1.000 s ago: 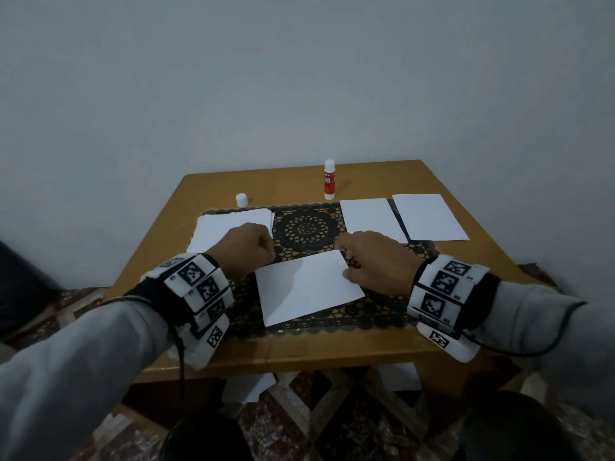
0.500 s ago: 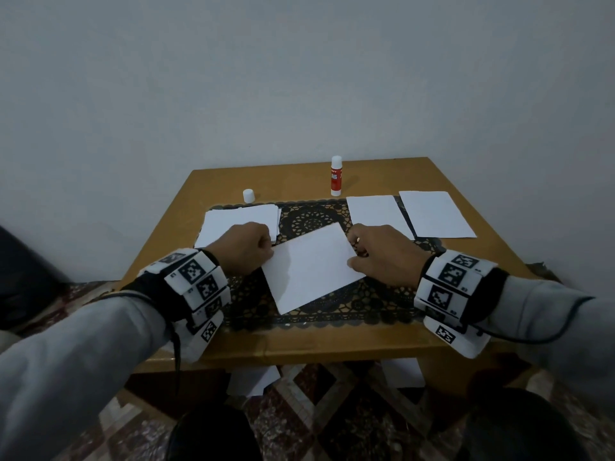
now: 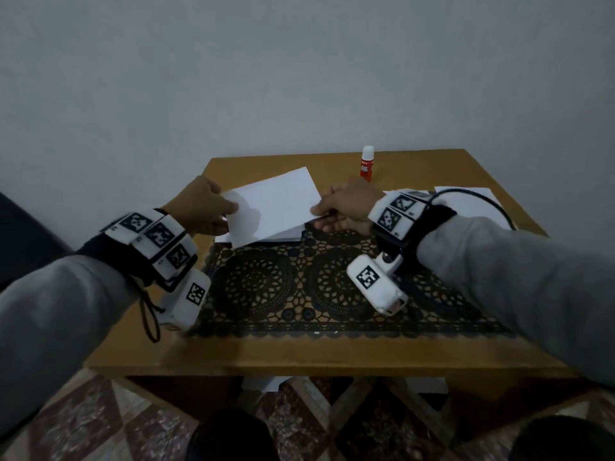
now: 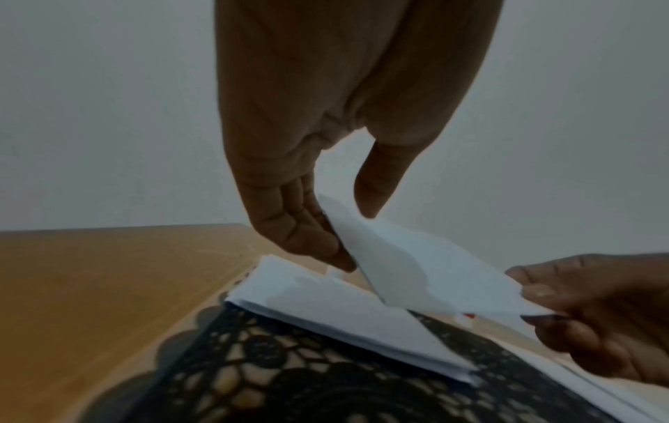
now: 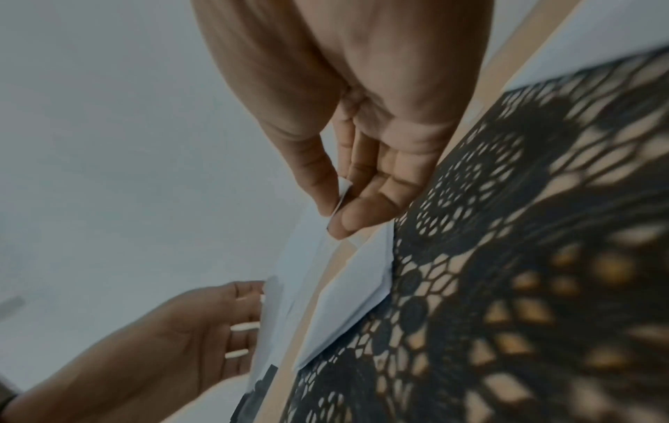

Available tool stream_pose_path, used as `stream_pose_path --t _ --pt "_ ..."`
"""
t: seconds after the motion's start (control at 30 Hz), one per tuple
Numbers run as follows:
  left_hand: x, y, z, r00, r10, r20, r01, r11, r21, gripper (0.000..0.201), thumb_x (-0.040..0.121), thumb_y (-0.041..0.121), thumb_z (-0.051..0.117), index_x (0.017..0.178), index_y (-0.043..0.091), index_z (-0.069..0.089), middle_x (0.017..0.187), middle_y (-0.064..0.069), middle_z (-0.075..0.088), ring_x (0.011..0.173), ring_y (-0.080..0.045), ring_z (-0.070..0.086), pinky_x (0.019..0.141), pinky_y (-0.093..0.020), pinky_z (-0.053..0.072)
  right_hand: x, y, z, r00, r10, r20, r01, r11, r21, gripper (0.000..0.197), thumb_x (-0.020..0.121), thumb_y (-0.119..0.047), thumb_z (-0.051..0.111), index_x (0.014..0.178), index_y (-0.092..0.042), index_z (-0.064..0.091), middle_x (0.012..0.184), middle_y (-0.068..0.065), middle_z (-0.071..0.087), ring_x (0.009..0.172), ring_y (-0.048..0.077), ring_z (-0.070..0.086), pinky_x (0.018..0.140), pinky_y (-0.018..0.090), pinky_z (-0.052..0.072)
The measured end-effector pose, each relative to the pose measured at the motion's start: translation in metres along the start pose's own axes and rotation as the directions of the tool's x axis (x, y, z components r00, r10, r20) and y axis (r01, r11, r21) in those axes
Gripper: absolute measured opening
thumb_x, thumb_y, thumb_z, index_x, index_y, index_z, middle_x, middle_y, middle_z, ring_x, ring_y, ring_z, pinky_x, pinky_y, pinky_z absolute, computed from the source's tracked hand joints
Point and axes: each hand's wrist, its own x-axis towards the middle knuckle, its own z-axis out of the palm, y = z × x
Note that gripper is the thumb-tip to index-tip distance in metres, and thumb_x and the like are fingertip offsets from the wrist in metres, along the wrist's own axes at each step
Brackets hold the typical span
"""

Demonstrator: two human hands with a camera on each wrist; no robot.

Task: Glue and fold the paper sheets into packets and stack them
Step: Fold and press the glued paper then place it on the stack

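A white folded paper packet hangs tilted in the air, held between both hands. My left hand pinches its left edge, thumb on top and fingers below, as the left wrist view shows at the left hand. My right hand pinches the right corner between thumb and fingertips; in the right wrist view the right hand nips that corner. Just below the packet lies a stack of folded packets on the back left of the lace mat. The stack is partly hidden by the packet.
A red and white glue stick stands upright at the back of the wooden table. A flat white sheet lies behind my right wrist. More paper shows on the floor under the table. A grey wall rises behind.
Both hands have lifted the packet off the middle of the mat and carried it back and left, over the stack. The view has moved closer to the table.
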Motion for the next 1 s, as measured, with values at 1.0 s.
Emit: stream_pose_path --t 1.0 --pt "0.011 -0.033 0.007 0.967 0.171 0.190 -0.255 0.634 0.730 0.036 0.081 0.023 0.070 0.115 0.019 0.058 0.119 -0.011 0.054 0.096 -0.020 0.046 0.080 -0.027 0.037 0.021 0.015 0.031 0.897 -0.328 0.295 0.372 0.202 -0.906 0.025 0.090 -0.031 0.062 0.100 -0.012 0.050 0.101 0.006 0.055 0.089 0.023 0.054 0.073 0.036 0.048"
